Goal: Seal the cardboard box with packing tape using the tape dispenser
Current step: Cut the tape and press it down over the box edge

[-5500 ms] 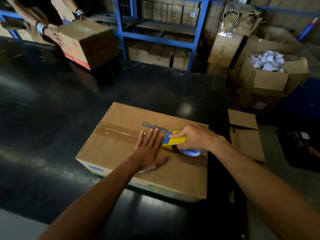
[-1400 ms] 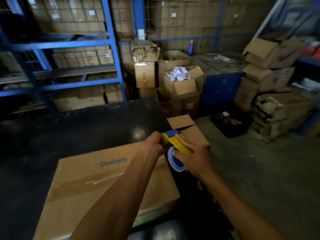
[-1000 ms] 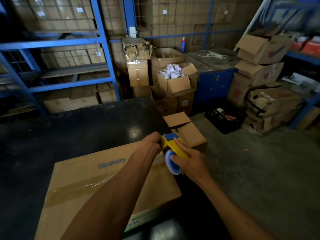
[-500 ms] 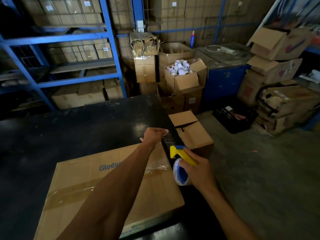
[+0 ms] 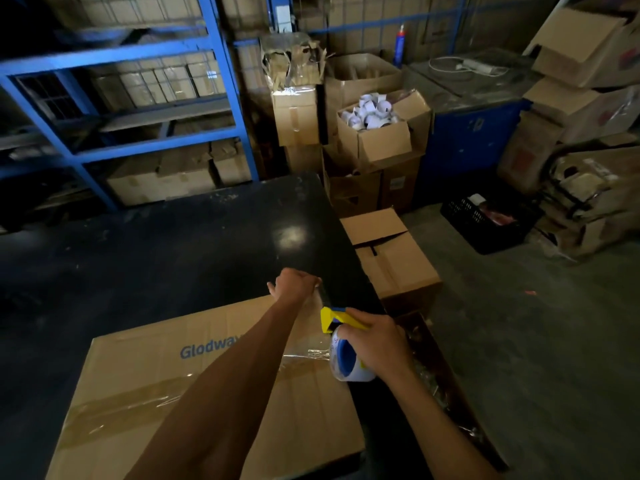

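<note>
A brown cardboard box (image 5: 166,382) printed "Glodway" lies flat on the black table (image 5: 156,251), with clear tape along its middle seam. My right hand (image 5: 375,344) grips the yellow and blue tape dispenser (image 5: 341,341) just off the box's right end. My left hand (image 5: 294,284) is closed on the free end of the clear tape (image 5: 320,299), stretched up and away from the dispenser. My left forearm hides part of the box top and the printed name.
Beside the table's right edge stands a closed box (image 5: 391,258) on the floor. Behind are blue shelving (image 5: 221,71), stacked boxes, an open box of white rolls (image 5: 374,116), a blue cabinet (image 5: 474,133) and a black crate (image 5: 485,220).
My left hand left the box top, took the tape's end at the dispenser and pulled it out away from me. The dispenser dropped lower beside the box's right end.
</note>
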{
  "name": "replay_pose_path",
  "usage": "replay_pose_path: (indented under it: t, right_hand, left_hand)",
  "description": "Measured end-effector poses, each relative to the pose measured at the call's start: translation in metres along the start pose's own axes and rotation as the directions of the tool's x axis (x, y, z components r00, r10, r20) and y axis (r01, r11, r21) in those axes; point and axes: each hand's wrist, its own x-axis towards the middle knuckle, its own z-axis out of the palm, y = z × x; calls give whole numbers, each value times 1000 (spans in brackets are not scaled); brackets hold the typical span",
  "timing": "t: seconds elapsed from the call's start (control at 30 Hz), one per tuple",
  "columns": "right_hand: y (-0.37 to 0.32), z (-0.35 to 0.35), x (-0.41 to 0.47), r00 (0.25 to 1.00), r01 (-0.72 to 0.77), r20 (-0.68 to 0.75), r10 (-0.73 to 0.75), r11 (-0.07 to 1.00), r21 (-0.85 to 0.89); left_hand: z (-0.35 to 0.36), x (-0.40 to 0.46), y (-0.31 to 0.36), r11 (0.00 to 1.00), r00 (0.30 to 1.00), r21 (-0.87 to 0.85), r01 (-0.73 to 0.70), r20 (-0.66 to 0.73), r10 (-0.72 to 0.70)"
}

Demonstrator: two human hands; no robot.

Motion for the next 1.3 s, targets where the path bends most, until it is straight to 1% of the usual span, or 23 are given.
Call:
replay_pose_path:
  t: [0.07,0.13,0.17,0.2,0.23,0.27,0.3,0.33,0.37,0.4,0.43,0.5,0.6,0.73,0.8,0.87,0.9,0.97,1.03,1.07,1.1,1.17,1.3]
  right_hand:
    - [-3,-3,3,1000,7,27,-6,1000,-2]
    - [-5,-5,5,999,-4,36,5,1000,-12]
    - [-5,-5,6,999,-11,48,12,1000,-22]
    - [-5,-6,6,998,-14,58,16,1000,-22]
    - [-4,-6,7,998,-11,61,13,1000,-26]
    - [-3,-5,7,998,0,65,2,1000,-28]
    - [-3,-5,8,998,11,63,-8,999,-40]
    - [-2,-5,8,998,23,60,-20,999,-44]
    - [-2,-4,8,998,28,61,-25,998,-52]
    - [-2,-4,8,997,37,68,-32,997,-62]
    - [-4,-4,6,996,46,78,-40,996,-78]
    - [-6,-4,4,995,65,87,-56,992,-107]
    - [-10,-7,1,995,51,91,-41,993,-106]
    - [-1,-17,-15,991,-14,127,36,985,-171]
    - [12,-23,-32,987,-53,141,76,985,-161]
    - [22,-25,-49,985,-59,154,78,990,-126]
    - [25,-25,-53,988,-52,142,67,993,-108]
    - [25,-23,-56,993,-49,107,59,995,-90]
    - [23,-22,-53,993,-48,99,58,993,-105]
    - [23,-23,-51,993,-49,99,59,993,-107]
    - [23,-23,-49,993,-49,101,60,994,-102]
    - [22,-24,-50,992,-38,114,48,995,-87]
    - [22,-20,-54,990,-18,135,31,995,-97]
  left_hand:
    - [2,6,-3,999,1000,48,-23,-13,23]
    - [-1,10,-7,996,997,80,-38,67,33]
    - [-6,10,-6,991,996,122,-61,73,52]
    - [-11,11,-5,964,990,226,-142,51,133]
    - [-15,10,-2,877,949,373,-304,39,312]
    - [-17,7,1,726,845,471,-501,86,527]
    - [-18,7,2,546,714,507,-666,225,663]
    - [-17,6,1,475,652,463,-748,377,658]
    - [-15,4,-4,497,647,413,-763,488,586]
    - [-14,0,-12,539,667,402,-740,543,511]
    - [-13,0,-22,533,671,417,-737,547,500]
    - [-13,0,-34,563,688,401,-723,487,538]
    - [-14,-2,-30,599,703,378,-706,478,527]
    - [-13,-7,-27,616,729,394,-682,429,533]
    - [-12,-3,-32,627,737,392,-673,419,530]
    - [-12,0,-34,629,742,398,-667,431,514]
    - [-12,1,-33,610,738,420,-672,440,511]
    - [-9,-2,-30,503,680,458,-733,490,545]
    - [-5,-26,-28,369,563,427,-825,574,594]
    - [-4,-40,-31,333,506,382,-862,603,617]
    - [-3,-52,-37,346,482,336,-876,618,620]
    - [-2,-69,-54,408,491,283,-868,613,619]
    - [0,-66,-64,408,523,329,-852,561,641]
